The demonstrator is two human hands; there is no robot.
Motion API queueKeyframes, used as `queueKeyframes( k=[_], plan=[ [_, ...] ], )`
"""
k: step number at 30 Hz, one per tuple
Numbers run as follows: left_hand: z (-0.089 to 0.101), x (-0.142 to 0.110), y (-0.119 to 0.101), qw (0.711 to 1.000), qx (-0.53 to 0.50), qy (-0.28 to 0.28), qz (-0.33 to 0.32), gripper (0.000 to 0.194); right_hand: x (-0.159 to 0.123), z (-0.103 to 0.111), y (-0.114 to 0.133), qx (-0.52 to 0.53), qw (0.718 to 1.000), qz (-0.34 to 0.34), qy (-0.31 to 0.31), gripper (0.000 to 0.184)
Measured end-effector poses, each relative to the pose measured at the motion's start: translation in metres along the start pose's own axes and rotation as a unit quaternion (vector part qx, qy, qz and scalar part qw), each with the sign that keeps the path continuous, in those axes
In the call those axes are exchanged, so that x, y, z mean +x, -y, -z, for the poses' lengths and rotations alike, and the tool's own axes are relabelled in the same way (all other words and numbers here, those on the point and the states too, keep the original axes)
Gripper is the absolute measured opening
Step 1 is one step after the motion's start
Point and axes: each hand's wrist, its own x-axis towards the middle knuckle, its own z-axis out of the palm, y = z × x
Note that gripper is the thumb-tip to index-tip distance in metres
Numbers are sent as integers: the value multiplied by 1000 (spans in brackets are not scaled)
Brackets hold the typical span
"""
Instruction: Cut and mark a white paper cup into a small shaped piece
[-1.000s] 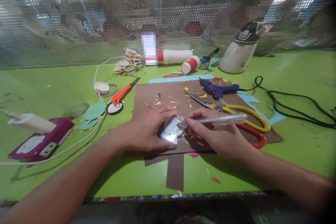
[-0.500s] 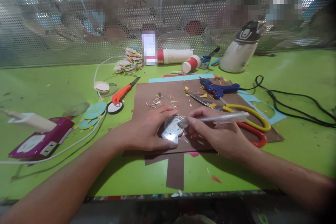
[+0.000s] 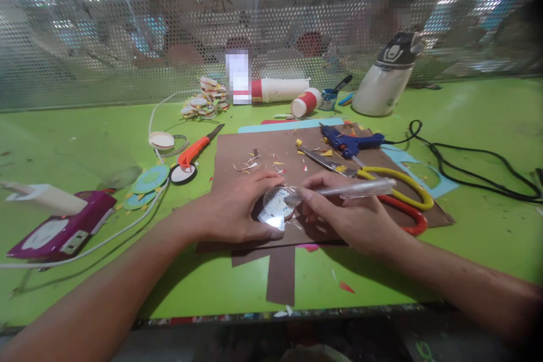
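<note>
My left hand (image 3: 231,209) is curled around a clear plastic drawing template (image 3: 272,216), thumb at its near edge and fingers along its far side. The template has printed markings and a bright glare. Under it lies a small pale round disc (image 3: 290,210), partly covered. In my right hand (image 3: 345,212) a clear-barrelled pen (image 3: 365,188) is pinched, its tip down at the template and disc. Both hands rest over brown cardboard (image 3: 237,153) strewn with paper scraps. Just beyond my right hand lie large scissors (image 3: 418,189) with yellow and red handles.
A blue glue gun (image 3: 352,141) with a black cable lies behind the scissors. To the left are an orange-handled knife (image 3: 193,153), light-blue paper rings (image 3: 150,179) and a purple power strip (image 3: 63,226). Paper cups (image 3: 284,90) and a tilted white flask (image 3: 382,87) stand near the mesh screen.
The whole view has shifted slightly, so things appear a little further left. Both hands keep their holds, and the pen tip stays at the template.
</note>
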Motion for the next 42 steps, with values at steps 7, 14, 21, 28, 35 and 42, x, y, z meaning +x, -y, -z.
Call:
queueKeyframes(
  k=[7, 14, 21, 28, 35, 42],
  plan=[
    [0, 0, -1, 1000, 3, 8, 5, 73, 0, 1, 0, -14, 1000, -7, 4, 12],
    [1, 1, -2, 1000, 9, 9, -4, 67, -2, 1, 2, -12, 1000, -8, -2, 12],
    [1, 1, 0, 1000, 15, 13, -12, 67, 0, 0, 1, 20, 1000, -10, 11, 15],
    [1, 1, -1, 1000, 4, 6, -13, 67, -1, -2, 3, 32, 999, -21, 3, 13],
    [1, 1, 0, 1000, 15, 11, -15, 65, 0, -2, 1, 57, 998, -26, 24, 14],
    [0, 1, 2, 1000, 7, 5, -17, 68, -1, -2, 0, 47, 998, -30, 17, 17]
  ],
)
